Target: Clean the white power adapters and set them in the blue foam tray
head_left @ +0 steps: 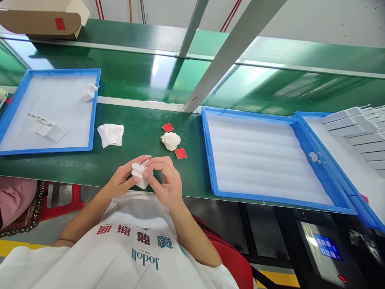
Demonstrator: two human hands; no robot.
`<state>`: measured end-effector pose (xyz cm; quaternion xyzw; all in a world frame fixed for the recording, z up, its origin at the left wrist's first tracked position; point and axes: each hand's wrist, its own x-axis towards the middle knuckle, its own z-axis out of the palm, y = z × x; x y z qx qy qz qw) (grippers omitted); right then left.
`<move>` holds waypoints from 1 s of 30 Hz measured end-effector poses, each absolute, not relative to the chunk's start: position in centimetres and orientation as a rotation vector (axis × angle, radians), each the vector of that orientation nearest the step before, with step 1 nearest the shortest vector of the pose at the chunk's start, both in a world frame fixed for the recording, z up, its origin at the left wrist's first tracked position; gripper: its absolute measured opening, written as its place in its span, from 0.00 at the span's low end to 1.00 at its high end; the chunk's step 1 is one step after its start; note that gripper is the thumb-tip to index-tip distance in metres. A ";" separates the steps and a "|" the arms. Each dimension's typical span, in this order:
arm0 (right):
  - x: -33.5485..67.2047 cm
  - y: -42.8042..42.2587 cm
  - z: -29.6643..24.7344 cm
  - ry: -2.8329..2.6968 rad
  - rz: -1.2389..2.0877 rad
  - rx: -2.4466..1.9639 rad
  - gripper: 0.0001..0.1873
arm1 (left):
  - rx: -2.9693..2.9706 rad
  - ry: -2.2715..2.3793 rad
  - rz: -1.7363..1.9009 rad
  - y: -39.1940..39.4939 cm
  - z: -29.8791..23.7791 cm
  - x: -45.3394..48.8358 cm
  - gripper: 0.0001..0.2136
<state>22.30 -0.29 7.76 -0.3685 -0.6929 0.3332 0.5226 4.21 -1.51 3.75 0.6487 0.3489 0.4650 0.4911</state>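
My left hand (pixel 122 180) and my right hand (pixel 167 180) are both closed on a small white plug adapter (pixel 139 173) with metal prongs, held at the near edge of the green table (pixel 141 124). Fingers of both hands pinch its sides. Just beyond lie a crumpled white wad (pixel 171 141), two red squares (pixel 181 153) and a folded white cloth (pixel 111 134). At the left, a blue tray (pixel 95 108) holds a white adapter (pixel 89 92) and two more (pixel 48 128).
A blue tray (pixel 210 160) with a bare white liner sits to the right. Another blue tray (pixel 337 172) beyond it carries several white boxes (pixel 357 132). A cardboard box (pixel 42 18) stands far left. Metal struts (pixel 234 48) cross overhead. A device with a blue screen (pixel 327 247) sits below right.
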 end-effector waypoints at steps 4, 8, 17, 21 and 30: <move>22.5 0.0 7.0 -1.739 0.778 -0.798 0.06 | 1.459 0.860 1.069 -1.9 3.5 4.0 0.27; 22.2 0.1 6.0 -1.649 1.015 -0.682 0.15 | 1.278 0.785 0.989 -2.5 3.4 4.2 0.29; 26.4 6.9 6.5 -1.432 0.843 -1.303 0.10 | 1.594 0.869 1.213 -1.9 4.5 3.5 0.35; 27.5 9.8 4.2 -1.584 0.696 -1.554 0.06 | 1.672 0.991 1.250 -2.1 4.6 2.9 0.35; 26.5 9.6 2.4 -1.657 0.443 -1.576 0.11 | 1.911 1.267 1.302 -1.9 5.1 2.4 0.31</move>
